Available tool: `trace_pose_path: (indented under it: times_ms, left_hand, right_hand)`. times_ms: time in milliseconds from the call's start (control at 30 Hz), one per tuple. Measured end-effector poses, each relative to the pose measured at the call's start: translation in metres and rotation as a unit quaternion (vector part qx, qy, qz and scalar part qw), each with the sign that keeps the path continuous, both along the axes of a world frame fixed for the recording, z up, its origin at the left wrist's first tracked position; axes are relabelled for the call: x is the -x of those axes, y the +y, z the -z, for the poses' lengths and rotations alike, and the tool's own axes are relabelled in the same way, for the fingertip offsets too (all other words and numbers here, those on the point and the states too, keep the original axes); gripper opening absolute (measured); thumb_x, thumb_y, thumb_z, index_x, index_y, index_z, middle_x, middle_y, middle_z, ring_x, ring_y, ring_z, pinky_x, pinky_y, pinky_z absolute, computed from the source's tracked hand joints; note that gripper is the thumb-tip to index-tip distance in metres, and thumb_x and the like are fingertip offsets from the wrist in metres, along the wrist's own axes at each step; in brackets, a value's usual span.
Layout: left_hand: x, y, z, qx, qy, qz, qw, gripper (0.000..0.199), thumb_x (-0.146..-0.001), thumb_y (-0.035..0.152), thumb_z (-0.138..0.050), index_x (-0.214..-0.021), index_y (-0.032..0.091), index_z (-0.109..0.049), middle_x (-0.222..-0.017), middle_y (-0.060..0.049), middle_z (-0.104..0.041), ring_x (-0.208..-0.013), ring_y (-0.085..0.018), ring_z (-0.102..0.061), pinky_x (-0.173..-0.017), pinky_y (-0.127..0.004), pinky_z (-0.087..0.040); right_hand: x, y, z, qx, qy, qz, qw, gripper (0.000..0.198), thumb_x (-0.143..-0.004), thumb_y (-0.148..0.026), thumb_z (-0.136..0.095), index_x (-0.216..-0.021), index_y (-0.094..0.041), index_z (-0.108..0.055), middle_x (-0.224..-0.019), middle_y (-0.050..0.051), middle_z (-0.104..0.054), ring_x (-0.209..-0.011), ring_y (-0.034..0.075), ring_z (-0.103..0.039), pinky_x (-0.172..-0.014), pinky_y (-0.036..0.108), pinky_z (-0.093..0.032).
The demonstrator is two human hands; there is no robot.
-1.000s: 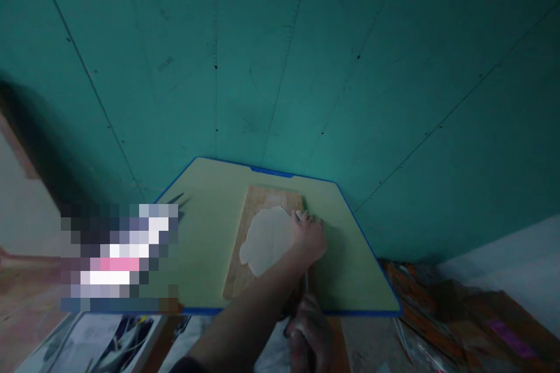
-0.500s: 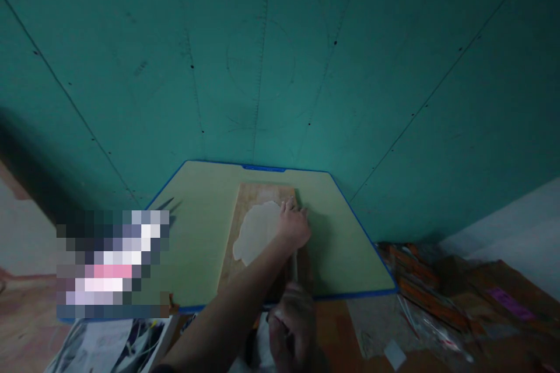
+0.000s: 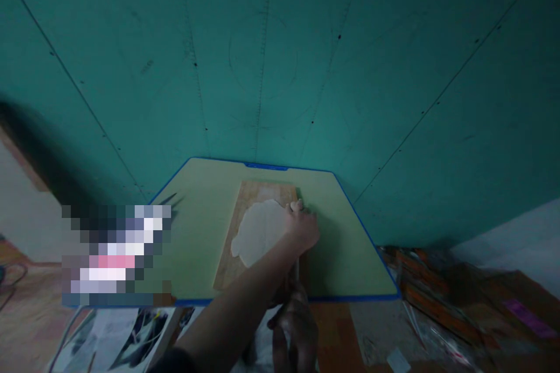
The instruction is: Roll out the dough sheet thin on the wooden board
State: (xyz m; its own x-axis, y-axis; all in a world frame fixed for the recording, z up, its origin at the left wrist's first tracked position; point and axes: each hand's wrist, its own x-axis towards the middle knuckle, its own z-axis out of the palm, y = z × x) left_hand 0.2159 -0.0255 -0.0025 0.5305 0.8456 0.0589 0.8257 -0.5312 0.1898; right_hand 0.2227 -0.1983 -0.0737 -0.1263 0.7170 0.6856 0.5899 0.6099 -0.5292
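Note:
A thin, pale sheet of dough [image 3: 258, 230] with an uneven outline lies on a wooden board [image 3: 227, 271]. My left arm reaches across the board's near part. At the board's right side, my left hand [image 3: 303, 226] is closed over the far end of a slim rolling pin [image 3: 297, 271], its fingertips beside the dough's right edge. Closer to me, below the board's near right corner, my right hand [image 3: 294, 323] is wrapped round the pin's near end. Only a short stretch of the pin shows between the hands. The dim light blurs the right fingers.
The board rests on a pale green tabletop [image 3: 350, 256] with a blue rim, against a green wall [image 3: 280, 70]. A pixelated patch [image 3: 116, 256] covers something at the table's left. Cardboard and plastic [image 3: 455, 303] lie low at the right. Papers and cables [image 3: 118, 338] sit below the left edge.
My left hand has moved slightly right, and more of the dough's right side shows. My right hand has shifted a little with the pin. The view has turned slightly.

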Motion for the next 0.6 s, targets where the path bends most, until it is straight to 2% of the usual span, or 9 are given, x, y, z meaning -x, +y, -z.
trace_pose_path:
  times_ms: [100,233,400,500,533,600]
  left_hand:
    - [-0.004,-0.001,-0.002,0.009,-0.007,-0.012,1.0,0.03,-0.088,0.025,-0.049,-0.107,0.021,-0.072,-0.123,-0.015,-0.066,-0.135,-0.038,-0.037,-0.105,-0.059,-0.03]
    - [-0.009,-0.003,-0.003,0.017,-0.024,-0.019,0.999,0.028,-0.088,0.027,-0.051,-0.106,0.027,-0.072,-0.12,-0.012,-0.068,-0.134,-0.037,-0.039,-0.107,-0.062,-0.027]
    - [-0.014,-0.004,-0.005,0.026,-0.017,-0.016,0.999,0.033,-0.088,0.027,-0.051,-0.112,0.019,-0.071,-0.125,-0.018,-0.065,-0.133,-0.041,-0.04,-0.107,-0.066,-0.023]
    - [-0.008,-0.003,-0.006,0.023,-0.027,-0.007,0.999,0.031,-0.087,0.027,-0.053,-0.111,0.017,-0.07,-0.121,-0.017,-0.067,-0.127,-0.039,-0.047,-0.105,-0.062,-0.029]
    - [-0.004,-0.002,-0.006,0.022,-0.029,-0.002,0.999,0.03,-0.087,0.026,-0.053,-0.11,0.017,-0.07,-0.12,-0.017,-0.067,-0.126,-0.038,-0.048,-0.104,-0.06,-0.032]
    - [0.008,0.001,-0.005,0.021,-0.031,0.008,0.999,0.03,-0.087,0.022,-0.052,-0.109,0.015,-0.07,-0.121,-0.017,-0.067,-0.127,-0.035,-0.049,-0.102,-0.053,-0.038]
  right_hand:
    - [-0.001,-0.001,-0.004,-0.006,-0.014,-0.002,1.0,0.031,-0.095,-0.036,-0.06,-0.122,-0.022,-0.06,-0.126,0.008,-0.061,-0.106,0.022,-0.062,-0.088,0.044,-0.055]
    - [-0.008,-0.005,-0.009,-0.008,-0.033,-0.002,0.999,0.031,-0.095,-0.037,-0.059,-0.122,-0.022,-0.06,-0.126,0.009,-0.06,-0.106,0.022,-0.062,-0.088,0.043,-0.055]
    - [-0.014,-0.005,-0.013,-0.016,-0.05,0.0,0.999,0.031,-0.095,-0.037,-0.059,-0.123,-0.022,-0.059,-0.126,0.008,-0.06,-0.106,0.022,-0.062,-0.088,0.043,-0.054]
    - [-0.011,-0.001,-0.015,-0.023,-0.053,0.004,0.998,0.032,-0.095,-0.037,-0.06,-0.122,-0.022,-0.059,-0.125,0.008,-0.061,-0.105,0.022,-0.062,-0.087,0.043,-0.055]
    - [-0.008,0.002,-0.016,-0.025,-0.051,0.008,0.998,0.027,-0.095,-0.036,-0.059,-0.118,-0.022,-0.061,-0.121,0.008,-0.063,-0.101,0.021,-0.062,-0.085,0.042,-0.055]
    - [-0.001,0.007,-0.02,-0.034,-0.046,0.013,0.998,0.016,-0.097,-0.032,-0.053,-0.1,-0.021,-0.064,-0.099,0.005,-0.067,-0.087,0.018,-0.063,-0.078,0.037,-0.054]
